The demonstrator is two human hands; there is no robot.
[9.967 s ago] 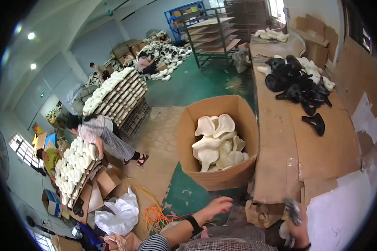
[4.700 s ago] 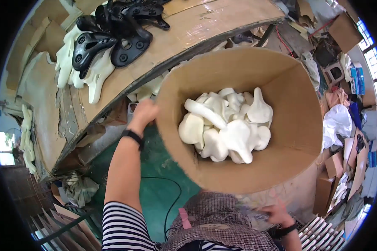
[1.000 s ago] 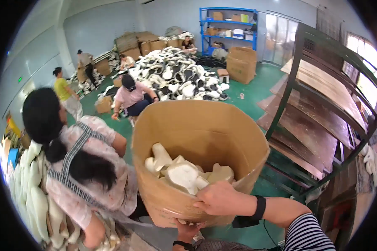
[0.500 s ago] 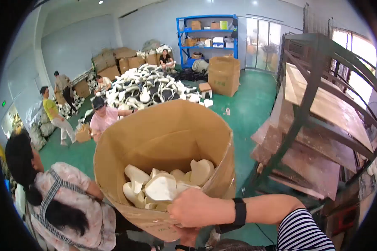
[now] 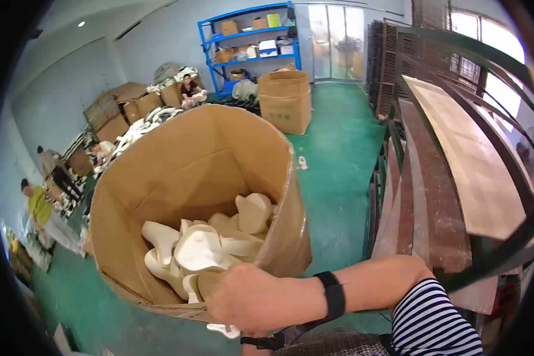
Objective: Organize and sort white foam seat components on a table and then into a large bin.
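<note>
A large open cardboard box [image 5: 199, 148] stands right in front of me, its rim tilted in view. Inside lie several cream-white moulded pieces [image 5: 204, 246] with rounded, curved shapes. My right hand [image 5: 243, 299] is closed over the near rim of the box, a black band round its wrist. Under the right forearm, another wrist with a dark strap shows, my left one by its position. The fingers of my left hand are hidden. A small white piece [image 5: 224, 330] shows just below the near rim, beside my right hand.
On the right, a dark metal rack [image 5: 486, 136] holds wooden boards [image 5: 463, 160]. Ahead are another cardboard box [image 5: 285, 104] and blue shelves [image 5: 249, 44]. Beyond my box, to the left, lies a pile of white pieces [image 5: 139, 130], with several people near it. The floor [image 5: 338, 172] is green.
The view has swung right, and the large box now appears further left with my right hand still on its rim. The nearby co-worker at the left has gone out of view.
</note>
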